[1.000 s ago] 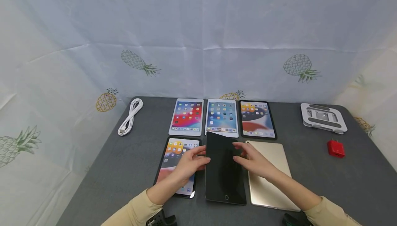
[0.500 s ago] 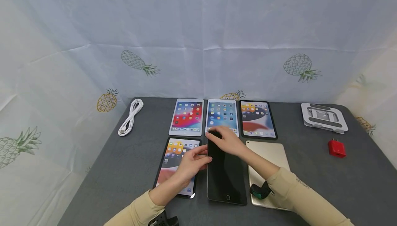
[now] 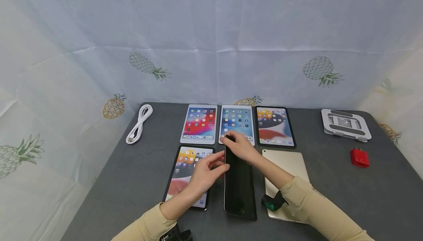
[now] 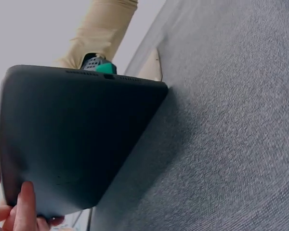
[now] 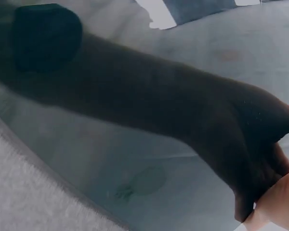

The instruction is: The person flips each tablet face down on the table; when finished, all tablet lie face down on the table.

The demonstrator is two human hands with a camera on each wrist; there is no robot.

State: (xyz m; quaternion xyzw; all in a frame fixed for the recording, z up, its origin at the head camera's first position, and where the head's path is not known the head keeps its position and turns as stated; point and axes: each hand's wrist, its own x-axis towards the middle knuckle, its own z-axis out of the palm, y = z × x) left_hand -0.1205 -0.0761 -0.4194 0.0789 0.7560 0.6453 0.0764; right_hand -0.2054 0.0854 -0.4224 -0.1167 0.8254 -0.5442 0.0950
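Observation:
A black tablet (image 3: 238,191) stands tilted in the middle of the table, its left long edge raised and its right edge low. My left hand (image 3: 205,175) pinches the raised edge, with fingers (image 4: 24,209) against the dark back (image 4: 77,134) in the left wrist view. Up at the far left corner, my right hand (image 3: 240,147) grips the tablet. In the right wrist view the glossy screen (image 5: 101,159) mirrors the right arm, and part of the right hand (image 5: 282,202) shows at the lower right. Under the left forearm lies a lit black-framed tablet (image 3: 185,167).
Behind are two white-framed tablets (image 3: 199,124) (image 3: 236,121) and a black-framed one (image 3: 275,127). A gold tablet (image 3: 285,164) lies face down beneath the right forearm. A white cable (image 3: 140,123) sits far left; a grey folding stand (image 3: 345,125) and red charger (image 3: 359,158) are right.
My right hand has moved from above the screen to the tablet's far left corner. The tablet's left edge has risen, so its face looks narrower; the left hand stays at that edge.

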